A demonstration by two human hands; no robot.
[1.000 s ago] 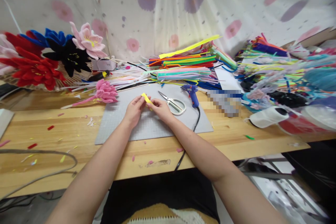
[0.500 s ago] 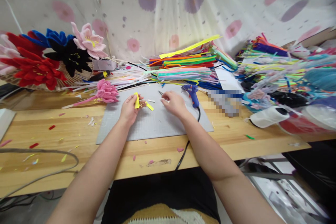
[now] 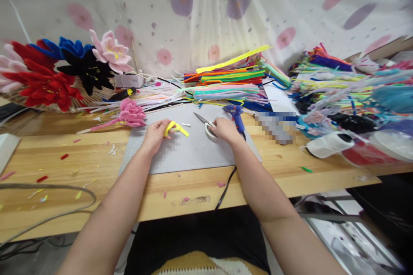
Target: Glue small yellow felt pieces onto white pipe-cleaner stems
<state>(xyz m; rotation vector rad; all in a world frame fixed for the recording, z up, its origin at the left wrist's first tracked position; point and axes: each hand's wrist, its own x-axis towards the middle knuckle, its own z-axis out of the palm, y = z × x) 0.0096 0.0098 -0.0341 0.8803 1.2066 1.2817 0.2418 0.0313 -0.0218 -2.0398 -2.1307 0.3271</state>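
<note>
My left hand (image 3: 156, 134) is closed on a folded yellow strip (image 3: 170, 127), pinched at the fingertips over the left part of the grey cutting mat (image 3: 180, 157). Beside it on the mat lie a short flat yellow piece (image 3: 182, 130) and a small white stick (image 3: 186, 125). Over at the mat's right side, my right hand (image 3: 225, 129) has its fingers closed at the white handles of the scissors (image 3: 202, 119). Their blades point up and left, away from me. Part of the handles is hidden by the fingers.
A blue glue gun (image 3: 237, 117) lies just beyond my right hand, its black cord (image 3: 227, 184) running over the table's front edge. A pink fuzzy flower (image 3: 130, 114) is left of the mat. Bundles of pipe cleaners (image 3: 229, 90) line the back; a white thread spool (image 3: 331, 144) lies right.
My right hand has shifted right, from over the blades to the handles, uncovering the scissors. In my left hand the yellow strip has turned from upright to slanting right.
</note>
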